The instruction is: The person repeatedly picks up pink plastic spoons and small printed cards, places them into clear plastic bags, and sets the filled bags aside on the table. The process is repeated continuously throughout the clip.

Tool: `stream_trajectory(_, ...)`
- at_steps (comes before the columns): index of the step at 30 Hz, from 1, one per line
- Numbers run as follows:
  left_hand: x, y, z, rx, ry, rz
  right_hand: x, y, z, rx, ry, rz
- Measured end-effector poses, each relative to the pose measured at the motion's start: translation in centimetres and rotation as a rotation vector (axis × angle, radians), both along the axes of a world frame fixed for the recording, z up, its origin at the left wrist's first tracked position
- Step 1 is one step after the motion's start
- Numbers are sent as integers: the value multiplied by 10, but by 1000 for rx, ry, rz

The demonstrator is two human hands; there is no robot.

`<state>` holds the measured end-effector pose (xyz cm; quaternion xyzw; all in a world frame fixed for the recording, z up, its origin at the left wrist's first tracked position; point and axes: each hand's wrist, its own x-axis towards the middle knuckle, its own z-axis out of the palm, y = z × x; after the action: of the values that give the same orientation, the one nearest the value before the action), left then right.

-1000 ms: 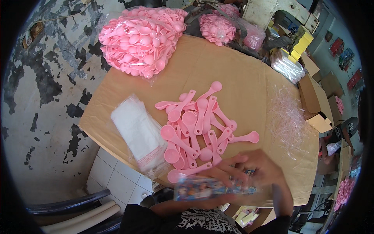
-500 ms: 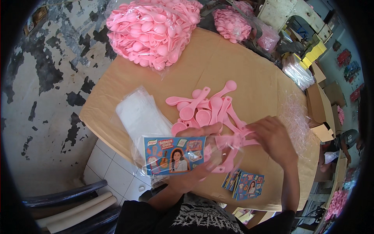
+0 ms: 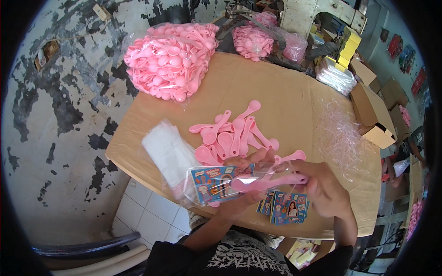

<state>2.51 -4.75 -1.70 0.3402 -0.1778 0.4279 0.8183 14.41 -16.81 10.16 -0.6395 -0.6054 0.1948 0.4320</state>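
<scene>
My left hand (image 3: 234,206) is closed on a clear plastic bag (image 3: 186,193) with a blue printed card (image 3: 208,185) inside, thumb in front and fingers behind. In my right hand (image 3: 329,187), thumb and fingers pinch the handle end of a pink measuring spoon (image 3: 267,184). The spoon's bowl lies at the card's right edge, seen through the bag's film. Just beyond my hands is a loose pile of pink spoons (image 3: 224,140). A stack of clear bags (image 3: 163,145) lies to the left, partly under the held bag. Small printed cards (image 3: 291,208) lie below my right hand.
A large bag of pink spoons (image 3: 170,62) sits at the table's far left, and a smaller bag (image 3: 252,43) lies farther back. Clear shredded strands (image 3: 338,133) and an open cardboard box (image 3: 375,115) are at the right. A peeling wall (image 3: 60,124) borders the left.
My right hand has picked up a pink spoon from the pile and brought its bowl into the bag's right end. The bag has shifted slightly right, and the view has tilted up.
</scene>
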Motion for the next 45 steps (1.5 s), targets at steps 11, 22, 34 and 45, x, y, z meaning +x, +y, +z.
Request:
stream_trajectory(11,-33,15,51,168,471,86,19,10,66,118,-314,-317)
stream_trajectory(22,34,85,115,672,1017,-429,26,69,29,540,-350,-453)
stream_trajectory(34,30,115,67,644,774,-180,34,71,0,165,-156,-306)
stream_trajectory(45,26,110,58,838,849,-48,33,82,-19,346,-936,-345)
